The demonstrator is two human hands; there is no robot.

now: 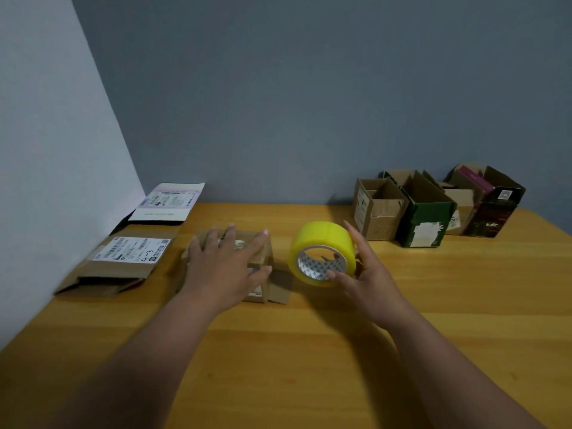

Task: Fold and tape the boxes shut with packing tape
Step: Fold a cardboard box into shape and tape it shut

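The roll of yellow packing tape [322, 252] is held up off the worktop [309, 351] by the right hand [368, 274]. The grip is loose: the thumb is hooked at the core's near rim and the fingers are spread round the far side, not clamped hard. Just left of it, the small brown box [260, 264] is pressed flat by the left hand [226, 264], fingers straight and splayed across the top flaps, so nothing is actually being gripped there.

For this step, the flaps should probably be kept pinned until the tape end is stuck down, otherwise they'll likely spring back up. The loose end of the tape can't be made out here, so it may need to be picked free first.

Further out, two flattened cartons with shipping labels [130, 258] are lying at the far left by the wall, and a cluster of open boxes [433, 209] is parked at the far right, apparently not yet folded or taped.
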